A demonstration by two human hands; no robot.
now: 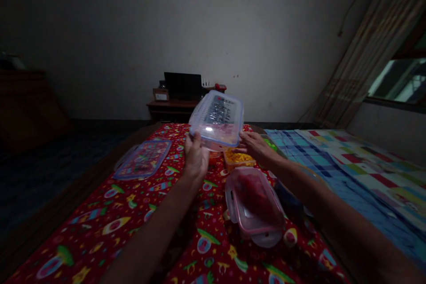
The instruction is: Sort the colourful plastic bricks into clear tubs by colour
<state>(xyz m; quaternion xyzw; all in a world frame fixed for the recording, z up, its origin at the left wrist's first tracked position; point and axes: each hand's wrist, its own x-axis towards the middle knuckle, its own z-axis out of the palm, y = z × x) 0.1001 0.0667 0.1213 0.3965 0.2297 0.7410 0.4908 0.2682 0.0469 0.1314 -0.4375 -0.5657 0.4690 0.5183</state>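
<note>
A clear plastic lid with a blue rim (218, 120) and dark printing is held up, tilted, above the far part of the red cloth. My left hand (195, 157) grips its near left corner, thumb on top. At its right edge, the fingers of my right hand (254, 143) close on the near corner. Whether a box is joined beneath the lid I cannot tell. Below it sits a container of yellow-orange pieces (239, 158), partly covered. Closer to me, a pink-rimmed lidded container (256, 202) has something red inside. Another blue-rimmed clear lid (143, 159) lies flat at left.
A patterned red cloth (133, 226) covers the surface before me. Green pieces (270, 144) show in a container behind my right forearm. Blue checked bedding (299, 151) lies to the right. A dark monitor (183, 85) stands on a desk by the wall.
</note>
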